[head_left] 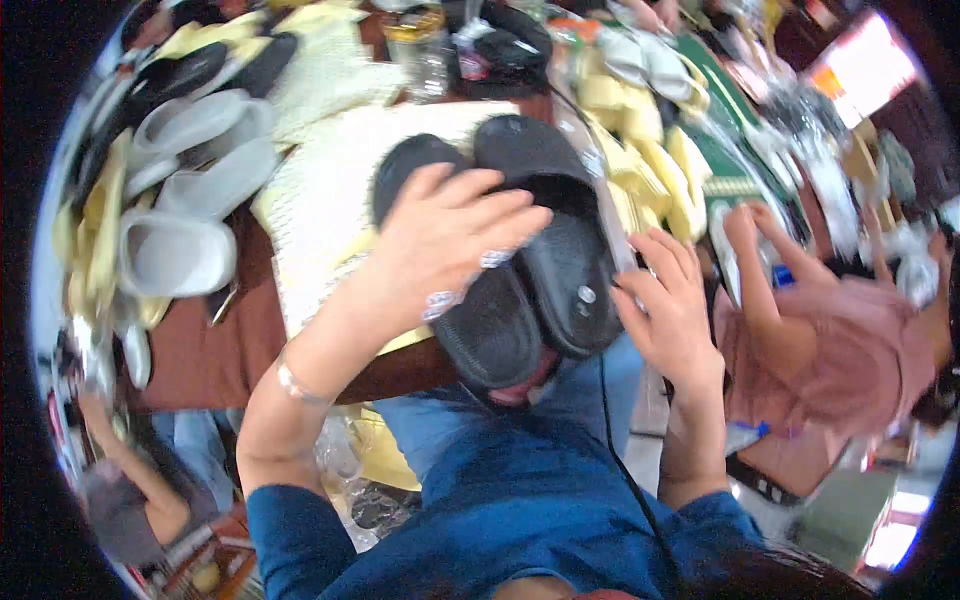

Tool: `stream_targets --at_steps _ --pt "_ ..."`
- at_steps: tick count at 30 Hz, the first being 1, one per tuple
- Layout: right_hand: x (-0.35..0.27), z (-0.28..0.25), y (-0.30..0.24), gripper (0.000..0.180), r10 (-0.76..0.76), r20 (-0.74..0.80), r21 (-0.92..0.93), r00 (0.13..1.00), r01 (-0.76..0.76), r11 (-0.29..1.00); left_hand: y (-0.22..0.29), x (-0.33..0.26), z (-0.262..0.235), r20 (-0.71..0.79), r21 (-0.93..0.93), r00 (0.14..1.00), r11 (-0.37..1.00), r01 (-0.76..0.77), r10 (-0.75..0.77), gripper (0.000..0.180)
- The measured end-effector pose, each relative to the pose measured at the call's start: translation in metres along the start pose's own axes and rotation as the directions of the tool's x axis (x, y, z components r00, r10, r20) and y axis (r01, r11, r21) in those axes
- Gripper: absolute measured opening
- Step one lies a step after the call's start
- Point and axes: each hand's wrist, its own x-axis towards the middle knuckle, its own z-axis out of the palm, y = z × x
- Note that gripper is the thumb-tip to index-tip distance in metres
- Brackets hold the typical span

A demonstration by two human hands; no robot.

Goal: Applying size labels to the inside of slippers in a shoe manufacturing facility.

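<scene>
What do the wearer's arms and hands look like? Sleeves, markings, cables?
Short blue sleeves; bare forearms. Left hand: ungloved, small whitish patches on its back; silvery bracelet on that forearm. Right hand: ungloved. Black cable runs down the blue top.

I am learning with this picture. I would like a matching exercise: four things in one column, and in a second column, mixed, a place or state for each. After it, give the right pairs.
Column A
1. left hand
2. right hand
3. black slippers
4. bracelet

Column B
a. to the right of the slippers
b. thin, pale and shiny
c. over the slippers
d. partly hidden by the left hand

Right pairs: 1-c, 2-a, 3-d, 4-b
</scene>
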Motion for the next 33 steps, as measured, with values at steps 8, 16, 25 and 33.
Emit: stream_targets --at_steps 8,16,25,33 --pt "-0.023 -0.005 0.012 0.016 0.01 -0.091 0.052 0.996 -0.005 0.999 -0.014 0.033 0.018 -0.066 0.256 0.986 0.958 -0.13 0.151 0.042" --pt "-0.018 0.01 0.015 0.017 -0.03 -0.149 0.115 0.988 0.048 0.992 -0.056 0.004 -0.031 -0.513 -0.095 0.821 0.967 0.234 -0.249 0.057" --pt "-0.007 0.025 0.02 0.016 -0.05 -0.137 0.122 0.989 0.067 0.99 -0.046 -0.176 -0.172 -0.711 -0.087 0.492 0.757 0.647 -0.502 0.055" --pt "-0.004 0.03 0.011 0.016 -0.112 -0.113 0.151 0.987 0.129 0.98 -0.01 -0.365 -0.209 -0.502 0.491 0.473 0.212 0.845 -0.724 0.068"
